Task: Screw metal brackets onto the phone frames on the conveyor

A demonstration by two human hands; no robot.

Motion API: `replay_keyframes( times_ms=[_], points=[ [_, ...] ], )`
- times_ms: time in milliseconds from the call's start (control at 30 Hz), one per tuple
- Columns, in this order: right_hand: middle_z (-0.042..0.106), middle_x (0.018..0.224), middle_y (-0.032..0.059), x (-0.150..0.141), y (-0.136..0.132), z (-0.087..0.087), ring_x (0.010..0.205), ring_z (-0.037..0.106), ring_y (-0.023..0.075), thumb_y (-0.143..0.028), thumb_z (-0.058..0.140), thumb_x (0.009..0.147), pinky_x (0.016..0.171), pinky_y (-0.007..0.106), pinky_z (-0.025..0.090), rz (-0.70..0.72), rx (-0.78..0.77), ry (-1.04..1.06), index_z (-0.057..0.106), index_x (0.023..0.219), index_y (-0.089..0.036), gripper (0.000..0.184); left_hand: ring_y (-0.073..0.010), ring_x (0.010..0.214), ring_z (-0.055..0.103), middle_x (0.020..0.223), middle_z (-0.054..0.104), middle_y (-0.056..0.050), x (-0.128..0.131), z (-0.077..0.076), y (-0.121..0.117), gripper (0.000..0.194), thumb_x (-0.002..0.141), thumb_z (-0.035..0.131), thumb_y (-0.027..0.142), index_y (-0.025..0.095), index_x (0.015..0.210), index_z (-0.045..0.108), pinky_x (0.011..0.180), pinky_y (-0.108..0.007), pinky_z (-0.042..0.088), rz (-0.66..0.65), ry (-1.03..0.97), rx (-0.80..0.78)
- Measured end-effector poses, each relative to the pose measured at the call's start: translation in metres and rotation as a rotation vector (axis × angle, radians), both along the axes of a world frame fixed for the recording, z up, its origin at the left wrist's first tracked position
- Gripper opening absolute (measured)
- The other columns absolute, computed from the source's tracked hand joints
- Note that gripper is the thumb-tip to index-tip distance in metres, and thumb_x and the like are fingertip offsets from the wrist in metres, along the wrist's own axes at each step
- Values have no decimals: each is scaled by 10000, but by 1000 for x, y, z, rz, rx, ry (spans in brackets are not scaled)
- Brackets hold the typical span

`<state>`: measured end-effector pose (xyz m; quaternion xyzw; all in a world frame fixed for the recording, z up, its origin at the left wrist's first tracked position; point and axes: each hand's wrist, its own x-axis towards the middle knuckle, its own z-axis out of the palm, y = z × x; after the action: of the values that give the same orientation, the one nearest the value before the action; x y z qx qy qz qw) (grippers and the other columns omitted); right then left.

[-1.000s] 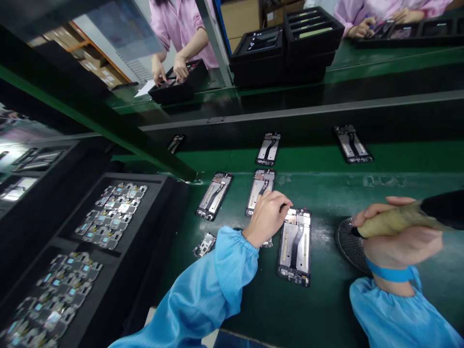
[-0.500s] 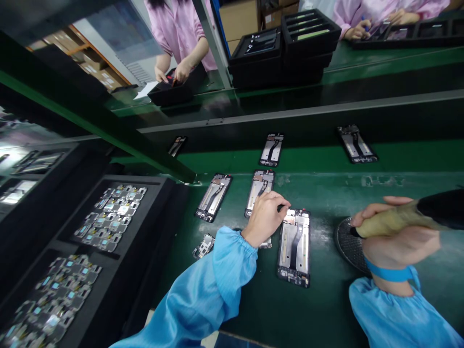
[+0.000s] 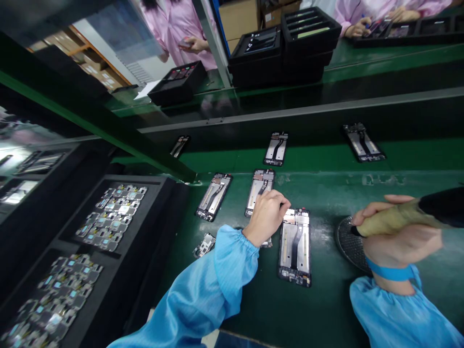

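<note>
My left hand (image 3: 266,216) rests with its fingertips on the top left corner of an open phone frame (image 3: 296,245) lying on the green bench mat (image 3: 326,299). Whether something small is pinched in those fingers is hidden. My right hand (image 3: 395,234) grips an electric screwdriver (image 3: 416,215) with a tan taped handle; its tip sits over a round dark screw dish (image 3: 348,243). Two more phone frames (image 3: 214,195) (image 3: 259,188) lie just beyond my left hand. A small circuit board (image 3: 205,245) lies beside my left sleeve.
Black trays (image 3: 108,212) (image 3: 50,299) of several small boards stand at the left. More phone frames (image 3: 276,148) (image 3: 363,142) ride the conveyor belt behind. Across the line, people in pink coats work at stacked black trays (image 3: 282,46). A green beam (image 3: 94,125) crosses the upper left.
My hands have barely moved. The frames on the conveyor belt have drifted right. The person in pink at the far left lifted both hands out of the tray.
</note>
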<state>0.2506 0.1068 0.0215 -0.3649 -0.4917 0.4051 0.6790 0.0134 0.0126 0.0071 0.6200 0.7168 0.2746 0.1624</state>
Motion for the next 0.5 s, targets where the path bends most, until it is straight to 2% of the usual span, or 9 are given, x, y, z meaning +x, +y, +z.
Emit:
replay_keyframes(
  times_ms=[167,500],
  points=[
    [639,560,6,-2,-3,2,389,593,240,-971,609,817,393,410,504,-36,6,-54,664,951,-201,783,-241,1032,720,1061,793,-40,3,4,-4,157,1032,750,127,222,917,801,975,-424,554,4,13,17],
    [644,557,15,0,0,1,375,584,239,-968,656,776,368,401,489,1,-10,6,676,932,-194,790,-234,1030,745,1077,811,-30,-4,1,-10,135,1017,780,113,229,999,845,959,-416,570,-26,6,54]
  ],
)
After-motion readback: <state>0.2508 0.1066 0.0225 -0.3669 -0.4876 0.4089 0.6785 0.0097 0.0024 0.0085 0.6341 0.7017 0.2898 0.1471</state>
